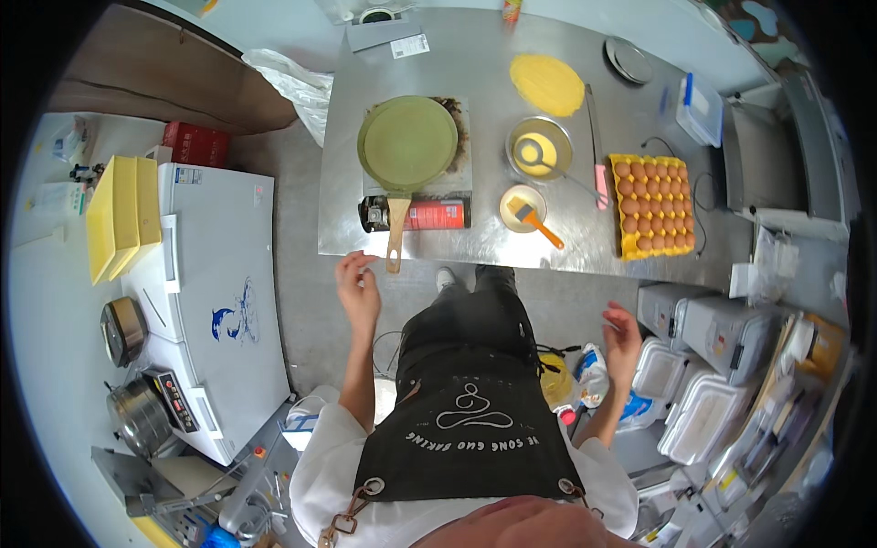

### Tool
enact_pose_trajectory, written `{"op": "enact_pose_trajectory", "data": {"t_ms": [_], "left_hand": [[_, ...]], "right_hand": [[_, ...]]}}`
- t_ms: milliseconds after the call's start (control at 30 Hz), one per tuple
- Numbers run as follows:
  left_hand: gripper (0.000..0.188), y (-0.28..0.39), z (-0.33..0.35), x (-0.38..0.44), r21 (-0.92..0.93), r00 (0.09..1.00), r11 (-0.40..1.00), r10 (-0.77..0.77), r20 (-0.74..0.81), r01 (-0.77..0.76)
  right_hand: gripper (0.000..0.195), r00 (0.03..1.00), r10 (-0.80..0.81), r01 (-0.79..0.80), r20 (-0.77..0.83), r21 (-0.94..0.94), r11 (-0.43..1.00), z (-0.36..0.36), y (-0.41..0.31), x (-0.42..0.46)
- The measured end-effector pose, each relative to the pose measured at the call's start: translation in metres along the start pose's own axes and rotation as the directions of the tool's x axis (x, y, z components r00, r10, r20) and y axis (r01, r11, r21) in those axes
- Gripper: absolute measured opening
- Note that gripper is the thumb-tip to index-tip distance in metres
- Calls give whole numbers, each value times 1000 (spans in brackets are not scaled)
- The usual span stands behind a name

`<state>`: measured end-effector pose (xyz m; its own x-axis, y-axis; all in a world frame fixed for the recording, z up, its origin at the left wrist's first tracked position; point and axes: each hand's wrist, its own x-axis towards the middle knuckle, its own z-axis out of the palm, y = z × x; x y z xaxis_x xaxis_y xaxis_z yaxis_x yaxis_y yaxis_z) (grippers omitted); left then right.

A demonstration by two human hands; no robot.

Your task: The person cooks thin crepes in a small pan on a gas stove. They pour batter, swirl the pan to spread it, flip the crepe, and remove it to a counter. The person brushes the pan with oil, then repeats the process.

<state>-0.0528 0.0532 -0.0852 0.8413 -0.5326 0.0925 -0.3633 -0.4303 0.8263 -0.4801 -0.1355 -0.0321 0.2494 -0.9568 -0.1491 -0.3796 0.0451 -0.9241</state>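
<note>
My left hand [359, 286] holds nothing, its fingers loosely bent just left of the wooden handle [395, 236] of a green frying pan [410, 142]. The pan rests on a portable gas stove [466, 175] with a red gas canister [434, 214]. Off the table's front edge, my right hand [622, 337] hangs empty with fingers apart. On the table, a steel bowl [512, 168] contains yellow batter and a ladle [531, 153]. An orange-handled brush [538, 222] lies across a small bowl [505, 218]. Behind them lies a round yellow crepe [547, 85].
A yellow tray of brown eggs [656, 207] stands right of a long knife with a pink handle [601, 186]. Toward the back right are metal discs [627, 60] and a lidded plastic box [700, 111]. A white chest freezer [229, 274] stands left; storage bins [730, 335] are at right.
</note>
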Motion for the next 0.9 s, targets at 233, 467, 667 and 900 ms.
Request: {"op": "enact_pose_trajectory", "data": {"t_ms": [233, 467, 667, 900], "left_hand": [[51, -73, 43, -3, 4, 889, 925, -366, 274, 379], [43, -62, 79, 59, -153, 579, 723, -387, 718, 673], [30, -33, 84, 70, -298, 636, 683, -314, 705, 667], [30, -23, 48, 1, 50, 984, 996, 62, 169, -72]], "right_hand": [[32, 882, -1, 108, 471, -200, 974, 69, -36, -22], [31, 811, -136, 265, 570, -148, 953, 80, -26, 7], [23, 974, -86, 103, 211, -73, 992, 40, 41, 58], [27, 995, -83, 93, 55, -208, 974, 43, 75, 82]]}}
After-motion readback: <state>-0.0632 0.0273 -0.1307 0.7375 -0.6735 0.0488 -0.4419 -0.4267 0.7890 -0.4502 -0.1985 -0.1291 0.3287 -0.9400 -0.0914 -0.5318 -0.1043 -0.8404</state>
